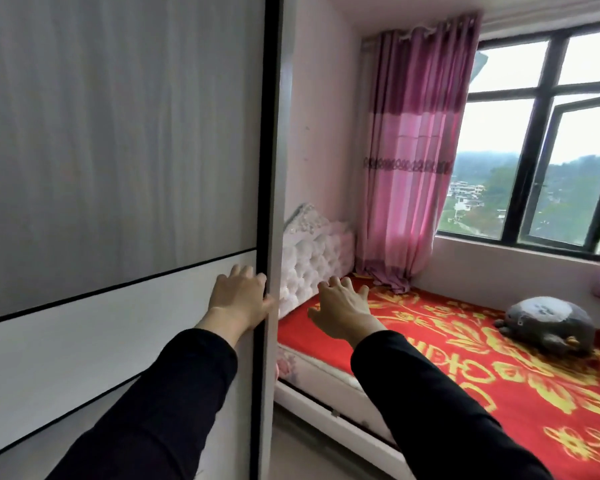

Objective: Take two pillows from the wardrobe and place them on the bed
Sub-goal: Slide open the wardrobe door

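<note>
The wardrobe's sliding door, grey above and white below with black trim, fills the left half of the view and is closed. My left hand grips its right edge, fingers curled around the black frame. My right hand hovers in the air to the right of the door with fingers spread, holding nothing. The bed with a red and yellow patterned cover lies to the right, below my right arm. No pillows are in sight; the wardrobe's inside is hidden.
A white tufted headboard stands against the pink wall just past the wardrobe. A grey plush toy lies on the bed's far side. Pink curtains hang beside a large window. A narrow floor strip runs between wardrobe and bed.
</note>
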### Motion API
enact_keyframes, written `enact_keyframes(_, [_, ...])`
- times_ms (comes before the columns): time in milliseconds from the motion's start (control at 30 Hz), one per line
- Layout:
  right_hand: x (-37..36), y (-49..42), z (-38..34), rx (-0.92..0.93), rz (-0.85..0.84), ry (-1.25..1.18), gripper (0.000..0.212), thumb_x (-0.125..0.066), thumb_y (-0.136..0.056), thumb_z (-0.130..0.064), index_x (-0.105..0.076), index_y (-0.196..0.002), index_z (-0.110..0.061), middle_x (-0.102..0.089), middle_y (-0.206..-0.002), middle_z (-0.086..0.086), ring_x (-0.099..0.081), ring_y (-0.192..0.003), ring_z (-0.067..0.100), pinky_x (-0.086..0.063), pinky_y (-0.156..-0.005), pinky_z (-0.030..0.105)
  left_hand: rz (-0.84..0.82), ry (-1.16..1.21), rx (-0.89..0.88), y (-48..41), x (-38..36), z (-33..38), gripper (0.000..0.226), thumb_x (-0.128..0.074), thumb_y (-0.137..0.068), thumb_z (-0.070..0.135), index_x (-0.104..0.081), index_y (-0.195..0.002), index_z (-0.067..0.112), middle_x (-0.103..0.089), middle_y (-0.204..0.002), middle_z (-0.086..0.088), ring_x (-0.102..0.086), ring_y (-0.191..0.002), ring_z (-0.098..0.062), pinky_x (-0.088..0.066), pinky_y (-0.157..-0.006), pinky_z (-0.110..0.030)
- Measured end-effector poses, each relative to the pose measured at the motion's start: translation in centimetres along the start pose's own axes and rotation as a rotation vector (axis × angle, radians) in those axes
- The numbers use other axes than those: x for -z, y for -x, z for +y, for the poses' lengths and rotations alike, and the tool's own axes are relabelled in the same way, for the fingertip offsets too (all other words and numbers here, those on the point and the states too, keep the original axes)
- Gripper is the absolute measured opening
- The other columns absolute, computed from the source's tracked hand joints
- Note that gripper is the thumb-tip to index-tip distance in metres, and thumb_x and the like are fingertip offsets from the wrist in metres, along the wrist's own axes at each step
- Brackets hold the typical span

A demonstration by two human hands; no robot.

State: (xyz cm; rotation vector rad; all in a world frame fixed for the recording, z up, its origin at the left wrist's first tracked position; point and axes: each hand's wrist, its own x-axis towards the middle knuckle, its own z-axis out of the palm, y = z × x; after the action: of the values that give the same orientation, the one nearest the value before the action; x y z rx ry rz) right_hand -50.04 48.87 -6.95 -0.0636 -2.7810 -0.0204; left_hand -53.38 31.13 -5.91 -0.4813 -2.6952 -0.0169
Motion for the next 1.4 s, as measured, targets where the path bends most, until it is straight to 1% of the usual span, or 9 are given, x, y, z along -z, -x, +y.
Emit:
enact_keyframes(167, [-3.7,-7.5,-0.6,0.128,0.012,-0.087,0.049,-0.05,-0.086,-0.042,-0.047,-0.123,-0.01,-0.047,-0.129,0.01,-0.038,-0.123,0.031,-0.032,-0.098,0.055,0.048,-0.052,0.117,-4.3,-2.8,-3.0,0.035,-0.036,-0.087,0.032,-0.051,-0.113,0.013,-0.05,-0.128,-0.009,-0.044,-0.115,-0.029,-0.041,-0.086,-0.042])
enact_keyframes(433, [-7.1,-17.3,-3.9,0.337,0.192,-0.232,0.051,-0.052,-0.086,-0.045,-0.043,-0.123,-0.011,-0.047,-0.13,0.008,-0.041,-0.122,0.028,-0.034,-0.099,0.049,0.298,-0.205,0.201,-10.2,-5.1,-7.8,0.05,-0.038,-0.087,0.03,-0.039,-0.134,0.014,-0.022,-0.154,-0.016,-0.022,-0.139,-0.031,-0.033,-0.105,-0.045])
enact_keyframes(600, [-7.7,-22.7,-5.4,0.579,0.325,-0.189,0.083,-0.053,-0.087,-0.051,-0.01,-0.147,-0.014,-0.014,-0.158,0.006,-0.01,-0.145,0.026,-0.018,-0.115,0.049,0.344,-0.278,0.235,-11.7,-5.3,-9.7,0.06,-0.04,-0.089,0.029,-0.024,-0.145,0.015,-0.012,-0.157,-0.017,-0.014,-0.144,-0.033,-0.016,-0.116,-0.047])
enact_keyframes(700, [-8.0,-25.9,-6.7,0.742,0.413,-0.133,0.089,-0.051,-0.087,-0.054,0.002,-0.149,-0.017,0.0,-0.161,0.004,0.002,-0.147,0.024,-0.008,-0.119,0.047,0.454,-0.3,0.307,-11.9,-5.4,-11.2,0.061,-0.049,-0.088,0.025,-0.028,-0.144,0.012,-0.024,-0.154,-0.02,-0.026,-0.141,-0.036,-0.022,-0.114,-0.049])
enact_keyframes(800, [-8.3,-28.6,-8.0,0.922,0.527,-0.044,0.093,-0.051,-0.085,-0.058,0.001,-0.149,-0.016,-0.003,-0.16,0.005,0.001,-0.147,0.024,-0.003,-0.118,0.043,0.519,-0.401,0.384,-11.5,-6.5,-12.4,0.06,-0.043,-0.088,0.031,-0.029,-0.143,0.011,-0.033,-0.15,-0.02,-0.034,-0.137,-0.036,-0.029,-0.111,-0.051])
enact_keyframes(933, [-9.1,-31.2,-9.5,1.114,0.67,-0.022,0.095,-0.056,-0.08,-0.062,-0.013,-0.149,-0.013,-0.018,-0.158,0.01,-0.016,-0.145,0.029,-0.015,-0.117,0.045,0.563,-0.52,0.518,-10.5,-8.4,-13.9,0.062,-0.039,-0.089,0.037,-0.027,-0.144,0.014,-0.031,-0.151,-0.019,-0.018,-0.14,-0.031,-0.008,-0.115,-0.047])
enact_keyframes(1000, [-9.8,-32.2,-10.0,1.175,0.757,-0.047,0.095,-0.058,-0.077,-0.062,-0.021,-0.148,-0.012,-0.025,-0.155,0.012,-0.024,-0.143,0.032,-0.021,-0.116,0.046,0.569,-0.569,0.598,-9.8,-9.6,-14.2,0.062,-0.038,-0.089,0.039,-0.024,-0.146,0.018,-0.028,-0.153,-0.017,-0.014,-0.141,-0.03,-0.005,-0.115,-0.048])
enact_keyframes(1200, [-11.4,-33.9,-11.2,1.213,0.929,-0.114,0.089,-0.052,-0.08,-0.063,-0.023,-0.146,-0.011,-0.032,-0.153,0.014,-0.022,-0.142,0.033,-0.017,-0.115,0.049,0.556,-0.693,0.665,-9.1,-11.3,-15.7,0.063,-0.032,-0.091,0.046,-0.012,-0.148,0.028,-0.011,-0.156,-0.006,-0.002,-0.145,-0.024,-0.003,-0.115,-0.049])
enact_keyframes(1400, [-12.7,-34.9,-12.4,1.212,1.0,-0.158,0.08,-0.038,-0.088,-0.063,-0.019,-0.148,-0.013,-0.015,-0.154,0.01,-0.013,-0.142,0.033,-0.01,-0.117,0.045,0.638,-0.788,0.618,-8.8,-12.2,-17.4,0.058,-0.022,-0.094,0.048,-0.011,-0.148,0.031,0.009,-0.16,0.004,0.005,-0.147,-0.016,-0.002,-0.117,-0.046])
